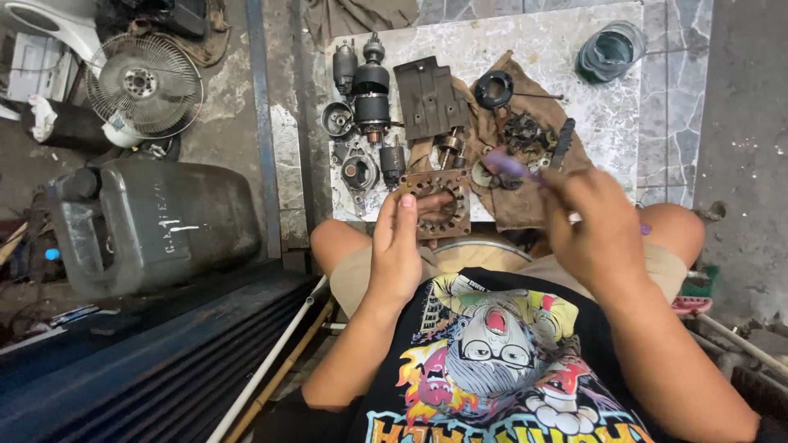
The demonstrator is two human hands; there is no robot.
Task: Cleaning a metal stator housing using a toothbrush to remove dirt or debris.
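My left hand (396, 246) grips a rusty square metal plate with a toothed round opening (439, 205), held upright over my knees. My right hand (593, 221) holds a thin purple-handled tool (509, 164), its tip pointing left toward the plate. The tool is blurred. Both hands hover just in front of a low marble slab (566, 49) covered with dismantled motor parts.
On the slab lie a black cylindrical motor body (371, 90), a dark flat cover plate (428, 97), a black ring (493, 89), small greasy parts on a brown rag (525, 205), and a wire coil (611, 51). A grey jerrycan (156, 221) and fan (144, 82) stand left.
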